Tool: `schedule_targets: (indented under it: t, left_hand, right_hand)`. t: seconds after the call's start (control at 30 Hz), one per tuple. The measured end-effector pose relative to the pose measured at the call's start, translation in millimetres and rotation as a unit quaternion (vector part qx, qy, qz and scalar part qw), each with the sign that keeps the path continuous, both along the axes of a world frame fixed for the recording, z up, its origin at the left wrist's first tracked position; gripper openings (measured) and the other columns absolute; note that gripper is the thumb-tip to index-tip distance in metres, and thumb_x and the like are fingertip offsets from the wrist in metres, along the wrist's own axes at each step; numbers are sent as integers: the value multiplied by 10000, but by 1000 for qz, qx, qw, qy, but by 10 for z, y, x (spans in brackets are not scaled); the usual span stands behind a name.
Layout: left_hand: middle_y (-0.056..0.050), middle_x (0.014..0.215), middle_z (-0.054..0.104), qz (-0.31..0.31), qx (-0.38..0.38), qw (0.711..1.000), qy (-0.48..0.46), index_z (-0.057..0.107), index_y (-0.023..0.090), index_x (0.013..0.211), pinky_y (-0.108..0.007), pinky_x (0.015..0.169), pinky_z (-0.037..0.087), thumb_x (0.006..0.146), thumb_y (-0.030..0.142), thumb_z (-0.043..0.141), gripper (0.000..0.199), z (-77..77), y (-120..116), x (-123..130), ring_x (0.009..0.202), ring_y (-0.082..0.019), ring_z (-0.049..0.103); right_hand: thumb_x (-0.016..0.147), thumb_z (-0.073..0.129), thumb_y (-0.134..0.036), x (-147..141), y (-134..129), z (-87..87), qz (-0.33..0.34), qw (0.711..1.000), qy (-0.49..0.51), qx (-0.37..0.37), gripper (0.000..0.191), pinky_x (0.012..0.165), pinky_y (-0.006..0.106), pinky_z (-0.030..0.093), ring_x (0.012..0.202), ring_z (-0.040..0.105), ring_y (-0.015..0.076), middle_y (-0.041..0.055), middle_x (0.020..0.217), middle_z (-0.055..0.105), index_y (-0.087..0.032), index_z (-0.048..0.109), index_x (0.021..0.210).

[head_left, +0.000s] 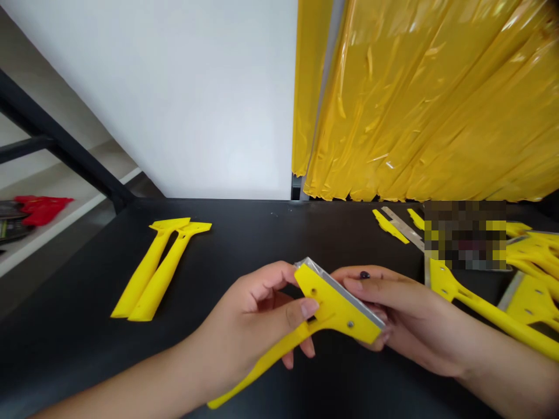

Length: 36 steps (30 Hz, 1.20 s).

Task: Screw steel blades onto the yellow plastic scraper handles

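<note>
A yellow scraper [338,308] with a metal blade along its head and two screws is held over the black table. My left hand [266,314] grips it where the head meets the handle, thumb on top; the handle slants down to the lower left. At the blade edge, my right hand [393,308] has its thumb and fingers closed around a dark, small-tipped item [364,275] too small to name. Its fingertips touch the blade side, and some of them are hidden behind the scraper head.
Two yellow handles [161,270] lie on the black table [244,233] at the left. Several yellow scrapers [530,297], a yellow strip [390,226] and a metal blade [404,228] lie at the right, beside a pixelated patch. Yellow plastic sheeting [428,105] hangs behind.
</note>
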<state>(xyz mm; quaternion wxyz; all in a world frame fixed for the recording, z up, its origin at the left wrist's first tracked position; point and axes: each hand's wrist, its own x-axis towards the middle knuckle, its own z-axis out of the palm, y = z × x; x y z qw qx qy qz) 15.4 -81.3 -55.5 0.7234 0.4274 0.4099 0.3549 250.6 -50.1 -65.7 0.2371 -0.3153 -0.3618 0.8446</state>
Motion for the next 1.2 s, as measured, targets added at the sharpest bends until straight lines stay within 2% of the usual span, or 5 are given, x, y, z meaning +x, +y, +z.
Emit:
schedule_targets:
  t: [0.27,0.33,0.47,0.6,1.2]
  left_hand:
    - [-23,810,728,167,5,986,26,663,218,987,-220,568,589,975,394,752,198,-10,235,-165,690,-158,696]
    - [-10,836,711,195,8,980,25,649,227,966,-227,574,591,967,409,759,213,-33,280,-191,712,-164,700]
    - [-5,893,693,216,20,976,22,654,228,972,-226,573,586,966,395,755,195,-46,301,-192,775,-181,717]
    - [-8,883,685,209,17,978,20,652,225,972,-227,569,580,960,396,760,203,-48,286,-175,764,-183,713]
    - [-23,784,730,192,7,981,39,628,235,972,-232,556,568,976,430,740,225,-73,277,-163,649,-165,679]
  right_hand:
    - [1027,637,-425,46,183,-115,-172,963,-52,198,282,653,280,472,768,515,154,37,908,581,-232,761,1190]
    - [1026,636,-451,75,207,-129,-200,913,-152,322,305,804,342,539,933,607,204,63,1066,653,-275,759,1243]
    - [1033,632,-425,129,181,-94,-184,744,-361,530,231,839,363,546,984,670,227,45,1101,728,-319,765,1191]
    - [1018,670,-361,147,124,-69,-196,676,-383,599,138,792,339,549,912,710,210,21,1032,773,-301,741,1120]
    - [1044,627,-433,99,188,-176,-189,762,-340,518,203,763,306,543,855,683,192,20,927,740,-253,718,1018]
